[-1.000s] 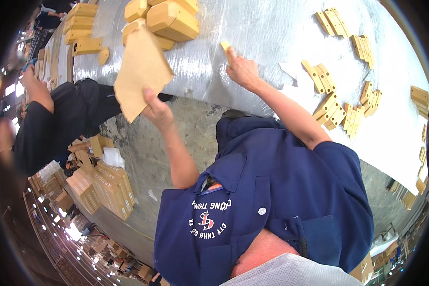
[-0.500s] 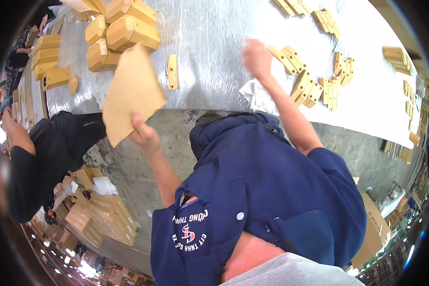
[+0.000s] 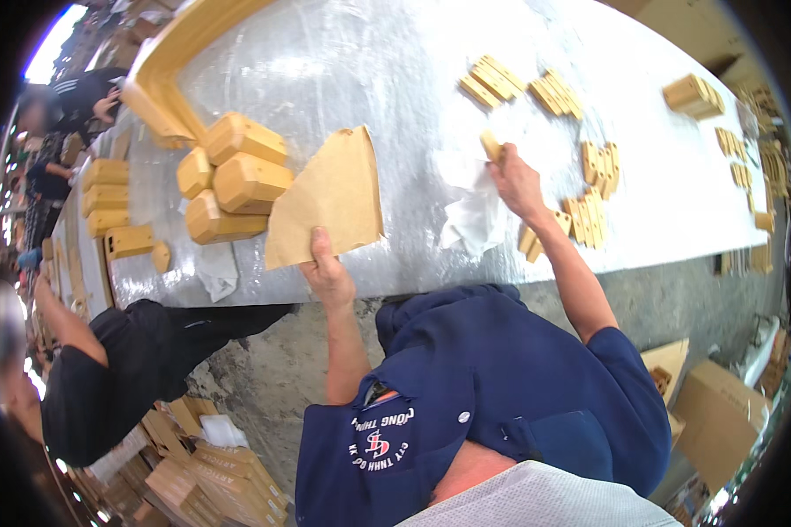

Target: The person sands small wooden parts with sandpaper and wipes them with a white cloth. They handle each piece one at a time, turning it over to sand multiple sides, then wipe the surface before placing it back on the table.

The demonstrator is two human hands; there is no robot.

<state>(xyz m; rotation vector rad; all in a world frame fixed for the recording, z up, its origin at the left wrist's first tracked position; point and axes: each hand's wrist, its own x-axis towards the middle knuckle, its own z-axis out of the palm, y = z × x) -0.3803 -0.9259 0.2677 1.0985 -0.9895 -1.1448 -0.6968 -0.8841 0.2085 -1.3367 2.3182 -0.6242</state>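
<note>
My left hand [image 3: 329, 277] pinches the lower edge of a tan sheet of paper [image 3: 334, 198], thumb on top, and holds it up over the table's near edge. Its kind cannot be told for sure; it looks like sandpaper backing. In my right hand [image 3: 518, 180] is a small light wooden block [image 3: 490, 145], gripped between the fingers with one end sticking out. A crumpled white cloth [image 3: 470, 215] lies on the table just left of this hand. Near my right forearm sit short wooden blocks [image 3: 536, 237], partly hidden by it.
Large bevelled wooden pieces [image 3: 246, 180] are stacked left of the sheet, by a long curved wooden frame [image 3: 171, 79]. Small drilled blocks [image 3: 492, 79] lie in groups across the plastic-covered table [image 3: 395, 97]. A person in black [image 3: 114, 369] stands at left; cardboard boxes [image 3: 220, 483] lie below.
My view has tilted, so the table sits lower in the picture. The sheet in my left hand has moved right and farther over the table. My right hand now shows a small block in its fingers.
</note>
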